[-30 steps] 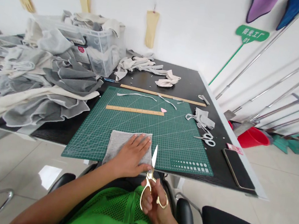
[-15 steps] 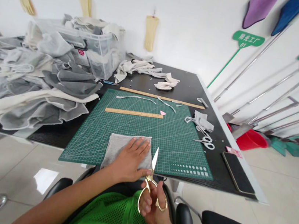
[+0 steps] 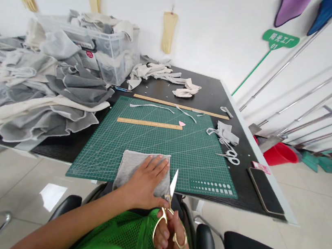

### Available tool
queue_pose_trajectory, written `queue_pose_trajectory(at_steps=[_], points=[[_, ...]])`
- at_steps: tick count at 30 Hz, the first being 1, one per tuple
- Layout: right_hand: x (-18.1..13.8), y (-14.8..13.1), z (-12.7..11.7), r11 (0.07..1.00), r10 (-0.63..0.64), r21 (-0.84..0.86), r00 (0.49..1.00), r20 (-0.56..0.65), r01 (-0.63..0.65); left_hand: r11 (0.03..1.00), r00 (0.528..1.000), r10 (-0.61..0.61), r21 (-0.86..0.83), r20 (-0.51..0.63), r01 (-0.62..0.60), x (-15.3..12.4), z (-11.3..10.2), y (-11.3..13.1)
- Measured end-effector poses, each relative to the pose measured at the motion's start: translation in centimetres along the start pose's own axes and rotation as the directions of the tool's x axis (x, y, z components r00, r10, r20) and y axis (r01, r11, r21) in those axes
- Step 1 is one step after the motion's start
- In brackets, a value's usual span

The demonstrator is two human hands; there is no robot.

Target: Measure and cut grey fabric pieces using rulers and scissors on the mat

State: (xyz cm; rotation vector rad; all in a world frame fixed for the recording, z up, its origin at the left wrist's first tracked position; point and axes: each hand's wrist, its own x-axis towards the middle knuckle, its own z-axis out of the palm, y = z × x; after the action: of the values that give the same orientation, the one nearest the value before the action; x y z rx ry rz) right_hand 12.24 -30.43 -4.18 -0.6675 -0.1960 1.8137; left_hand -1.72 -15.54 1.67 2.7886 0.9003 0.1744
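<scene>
My left hand (image 3: 144,181) lies flat, fingers spread, on a folded grey cloth (image 3: 131,164) at the near edge of the green cutting mat (image 3: 163,144). My right hand (image 3: 173,235) grips the gold handles of a pair of scissors (image 3: 167,211). The blades point away from me, just past the cloth's right edge. I cannot tell whether the blades touch the cloth.
On the mat lie a short wooden ruler (image 3: 149,123), thin fabric strips (image 3: 152,107) and a pink chalk (image 3: 181,123). A long ruler (image 3: 181,106) lies behind it. White scissors (image 3: 230,156) and a phone (image 3: 265,190) sit at right. Piled grey cloth (image 3: 43,95) and a plastic bin (image 3: 108,54) fill the left.
The scissors and my right hand have shifted slightly right and toward me. My left hand stays pressed on the grey cloth.
</scene>
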Motion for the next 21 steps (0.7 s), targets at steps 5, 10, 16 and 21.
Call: queue_pose_trajectory(at_steps=[5, 10, 16, 21], points=[[0.19, -0.13, -0.37, 1.000, -0.008, 0.021, 1.000, -0.004, 0.008, 1.000, 1.000, -0.006, 0.005, 0.003, 0.006, 0.03, -0.03, 0.03], [0.21, -0.44, -0.20, 0.999, -0.003, 0.054, 1.000, -0.010, 0.003, 1.000, 1.000, -0.004, 0.020, -0.010, 0.004, -0.05, 0.36, -0.04], [0.46, -0.11, -0.22, 1.000, -0.011, 0.001, 0.999, -0.035, 0.011, 1.000, 1.000, -0.011, -0.001, -0.007, 0.011, 0.06, 0.47, -0.09], [0.40, 0.13, -0.23, 0.996, -0.011, -0.084, 0.997, -0.082, 0.004, 1.000, 1.000, -0.008, 0.007, -0.010, 0.008, 0.11, 0.35, -0.07]])
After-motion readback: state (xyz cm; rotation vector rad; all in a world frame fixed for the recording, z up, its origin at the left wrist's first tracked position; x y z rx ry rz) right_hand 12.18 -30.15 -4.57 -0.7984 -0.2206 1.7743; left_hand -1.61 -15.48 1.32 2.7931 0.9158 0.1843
